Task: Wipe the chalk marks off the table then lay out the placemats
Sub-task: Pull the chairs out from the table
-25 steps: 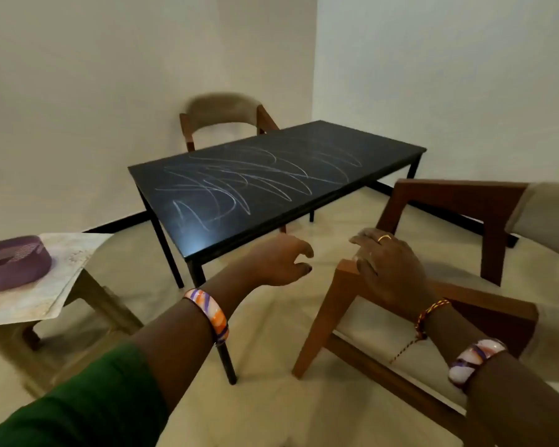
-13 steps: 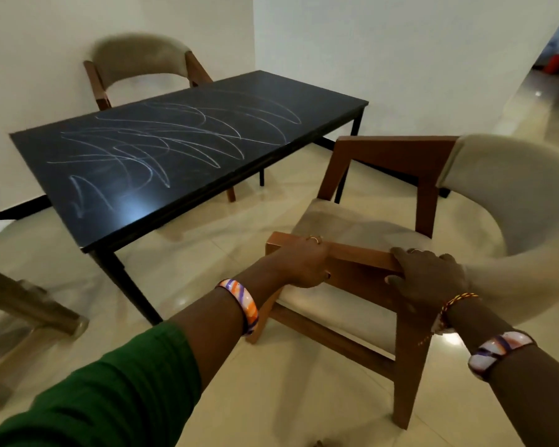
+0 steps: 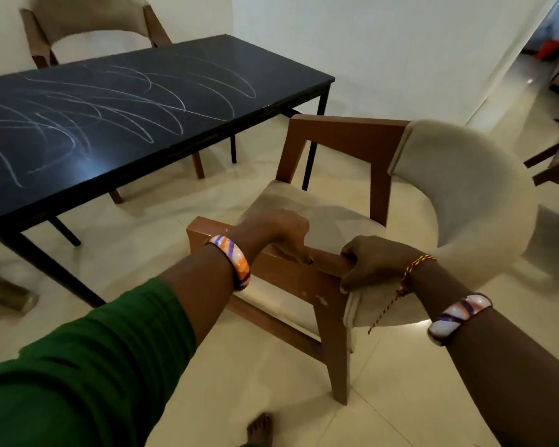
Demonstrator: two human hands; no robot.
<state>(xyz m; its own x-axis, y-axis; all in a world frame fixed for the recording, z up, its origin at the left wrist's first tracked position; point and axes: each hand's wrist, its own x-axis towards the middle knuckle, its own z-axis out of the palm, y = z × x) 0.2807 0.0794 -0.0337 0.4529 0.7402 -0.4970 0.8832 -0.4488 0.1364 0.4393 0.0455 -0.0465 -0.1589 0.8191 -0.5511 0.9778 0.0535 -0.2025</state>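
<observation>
Left grip point(image 3: 273, 232): curled over the chair point(image 3: 333, 275) armrest.
Right grip point(image 3: 373, 264): clamped on the same armrest.
Chair: looked heavy and stiff; rail held best.
Table point(image 3: 271, 101): just beside the chair, chalk marks point(image 3: 110, 111) unwiped.

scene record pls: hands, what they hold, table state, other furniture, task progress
left hand: grips the near armrest of the wooden chair
right hand: grips the same armrest, closer to the backrest
table: black top, covered with chalk marks, none wiped
second chair: at the table's far side
cloth, placemats: none in view
progress: wiping not started; both hands are on the chair, which stands apart from the table
</observation>
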